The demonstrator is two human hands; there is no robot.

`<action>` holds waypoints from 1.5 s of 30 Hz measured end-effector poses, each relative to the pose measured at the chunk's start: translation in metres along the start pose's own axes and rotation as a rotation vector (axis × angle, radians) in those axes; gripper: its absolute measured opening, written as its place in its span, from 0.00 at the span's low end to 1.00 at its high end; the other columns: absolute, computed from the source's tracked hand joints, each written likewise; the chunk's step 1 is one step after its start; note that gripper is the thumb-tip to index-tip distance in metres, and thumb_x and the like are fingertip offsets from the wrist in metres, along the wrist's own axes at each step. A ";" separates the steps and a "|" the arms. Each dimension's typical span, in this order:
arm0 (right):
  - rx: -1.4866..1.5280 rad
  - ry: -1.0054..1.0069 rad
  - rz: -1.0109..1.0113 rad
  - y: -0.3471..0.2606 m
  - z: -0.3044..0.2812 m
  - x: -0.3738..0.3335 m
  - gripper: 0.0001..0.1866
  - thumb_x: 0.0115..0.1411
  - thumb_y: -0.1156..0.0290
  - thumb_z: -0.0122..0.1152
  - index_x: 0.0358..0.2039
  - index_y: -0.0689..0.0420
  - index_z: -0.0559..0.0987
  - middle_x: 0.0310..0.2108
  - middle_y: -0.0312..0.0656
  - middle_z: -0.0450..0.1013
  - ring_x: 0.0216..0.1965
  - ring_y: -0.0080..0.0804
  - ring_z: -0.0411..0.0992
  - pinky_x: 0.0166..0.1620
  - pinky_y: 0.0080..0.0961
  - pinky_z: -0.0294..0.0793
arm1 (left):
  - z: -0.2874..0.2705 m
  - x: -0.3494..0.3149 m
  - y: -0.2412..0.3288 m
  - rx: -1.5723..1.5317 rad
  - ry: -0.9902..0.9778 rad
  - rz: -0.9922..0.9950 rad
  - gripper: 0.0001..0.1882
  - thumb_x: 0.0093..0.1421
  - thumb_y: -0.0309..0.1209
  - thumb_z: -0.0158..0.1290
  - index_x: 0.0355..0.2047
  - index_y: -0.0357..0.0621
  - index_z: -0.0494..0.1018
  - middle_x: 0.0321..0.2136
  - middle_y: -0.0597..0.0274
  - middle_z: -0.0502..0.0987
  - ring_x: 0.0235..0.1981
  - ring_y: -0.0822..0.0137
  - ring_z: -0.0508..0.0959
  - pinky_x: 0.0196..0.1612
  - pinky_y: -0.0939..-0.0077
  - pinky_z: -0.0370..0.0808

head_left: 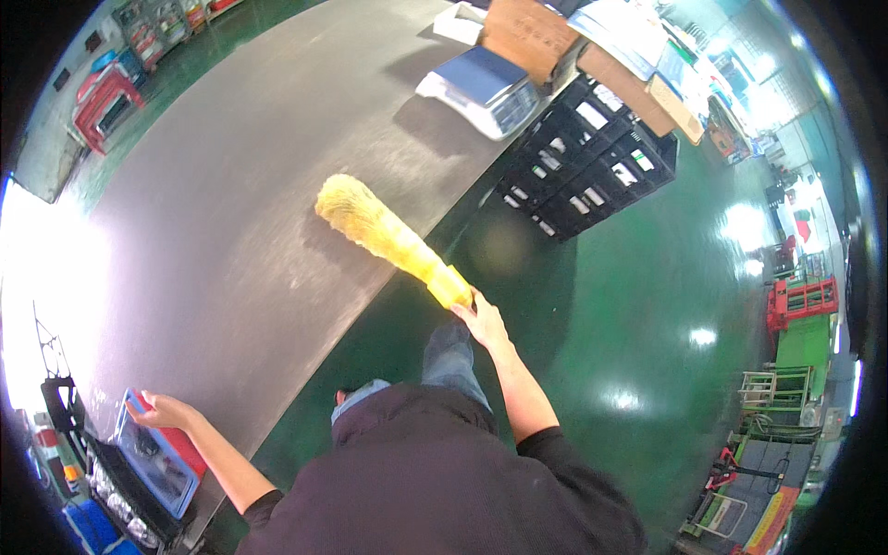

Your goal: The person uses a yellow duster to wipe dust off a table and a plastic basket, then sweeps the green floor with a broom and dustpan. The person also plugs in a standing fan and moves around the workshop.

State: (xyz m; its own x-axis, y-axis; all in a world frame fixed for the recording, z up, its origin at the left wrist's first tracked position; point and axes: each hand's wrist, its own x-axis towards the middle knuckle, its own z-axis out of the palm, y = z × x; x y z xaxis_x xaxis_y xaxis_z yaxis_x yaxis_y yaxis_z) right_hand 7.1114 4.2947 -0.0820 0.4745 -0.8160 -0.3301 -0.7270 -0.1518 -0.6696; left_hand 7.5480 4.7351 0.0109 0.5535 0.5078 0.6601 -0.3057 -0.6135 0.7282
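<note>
Yellow duster [375,227], head view: from my remote post I see its fluffy head over the grey table [213,240], contact with the surface unclear, and its handle end [450,287] reaching past the table edge into the right hand [483,321], fingers wrapped round it. I judge it light, soft and yielding along the head, firmer and perhaps slicker at the handle end, so that is where I would take hold. Left hand [165,413], well apart from it, is at a blue-rimmed container [189,497], fingers partly curled; whether they grip I cannot tell.
</note>
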 end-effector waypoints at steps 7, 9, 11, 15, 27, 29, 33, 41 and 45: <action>0.037 0.665 0.492 0.137 -0.172 0.054 0.31 0.52 0.53 0.56 0.51 0.61 0.66 0.41 0.55 0.72 0.45 0.47 0.70 0.47 0.34 0.67 | 0.095 -0.151 0.148 0.052 -0.256 0.076 0.19 0.53 0.22 0.46 0.47 0.36 0.66 0.47 0.51 0.68 0.51 0.56 0.65 0.56 0.64 0.57; 0.040 0.611 0.575 0.181 -0.237 0.073 0.32 0.54 0.52 0.54 0.53 0.61 0.65 0.41 0.58 0.71 0.45 0.49 0.70 0.47 0.36 0.67 | 0.114 -0.187 0.180 0.039 -0.345 -0.003 0.19 0.53 0.22 0.44 0.47 0.38 0.67 0.48 0.53 0.68 0.52 0.57 0.65 0.55 0.64 0.57; 0.035 0.576 0.403 0.206 -0.290 0.100 0.32 0.56 0.51 0.52 0.54 0.61 0.63 0.41 0.58 0.71 0.44 0.50 0.70 0.46 0.36 0.67 | 0.128 -0.217 0.208 -0.007 -0.390 -0.071 0.18 0.53 0.23 0.43 0.46 0.41 0.68 0.48 0.55 0.68 0.52 0.58 0.65 0.55 0.64 0.58; -0.045 0.532 0.025 0.173 -0.350 0.191 0.31 0.57 0.52 0.50 0.57 0.53 0.59 0.39 0.58 0.71 0.42 0.53 0.71 0.43 0.39 0.69 | 0.159 -0.243 0.251 0.071 -0.528 0.028 0.17 0.54 0.22 0.41 0.44 0.45 0.71 0.47 0.60 0.70 0.50 0.62 0.67 0.51 0.68 0.62; -0.535 0.371 -0.251 -0.081 -0.409 0.548 0.33 0.57 0.51 0.50 0.61 0.43 0.53 0.34 0.49 0.75 0.36 0.47 0.73 0.36 0.41 0.72 | 0.275 -0.313 0.299 0.138 -0.676 0.058 0.16 0.54 0.19 0.39 0.39 0.44 0.73 0.43 0.64 0.73 0.47 0.66 0.71 0.42 0.72 0.67; -0.633 0.337 -0.224 -0.102 -0.406 0.580 0.33 0.57 0.51 0.50 0.61 0.42 0.53 0.34 0.49 0.75 0.36 0.47 0.74 0.37 0.40 0.72 | 0.294 -0.325 0.315 0.100 -0.733 0.009 0.16 0.54 0.20 0.39 0.38 0.44 0.73 0.43 0.64 0.73 0.47 0.66 0.71 0.42 0.72 0.67; -0.732 0.241 -0.122 -0.109 -0.389 0.623 0.31 0.57 0.52 0.50 0.60 0.37 0.54 0.34 0.50 0.74 0.35 0.47 0.74 0.39 0.39 0.72 | 0.327 -0.335 0.341 0.060 -0.776 0.017 0.15 0.55 0.19 0.38 0.38 0.43 0.73 0.43 0.63 0.73 0.47 0.66 0.71 0.45 0.73 0.67; -0.549 0.197 0.012 0.044 -0.415 0.528 0.32 0.56 0.53 0.51 0.60 0.38 0.53 0.23 0.53 0.73 0.28 0.52 0.73 0.30 0.44 0.71 | 0.384 -0.360 0.363 -0.035 -0.867 0.006 0.15 0.55 0.19 0.38 0.38 0.41 0.73 0.42 0.64 0.73 0.47 0.67 0.71 0.48 0.74 0.66; -0.354 0.079 0.247 0.061 -0.458 0.380 0.33 0.54 0.51 0.54 0.59 0.32 0.54 0.32 0.51 0.74 0.35 0.56 0.71 0.35 0.45 0.70 | 0.405 -0.375 0.379 -0.063 -0.886 -0.058 0.15 0.56 0.19 0.38 0.38 0.41 0.73 0.41 0.64 0.74 0.46 0.68 0.71 0.48 0.75 0.67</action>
State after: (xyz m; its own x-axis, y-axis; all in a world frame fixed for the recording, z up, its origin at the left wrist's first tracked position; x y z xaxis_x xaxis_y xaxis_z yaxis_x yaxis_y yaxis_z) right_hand 7.0204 3.7198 0.0564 0.2356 -0.8899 -0.3905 -0.9457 -0.1173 -0.3032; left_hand 7.5380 4.0668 -0.0353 0.9575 -0.1330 0.2561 -0.2860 -0.5535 0.7822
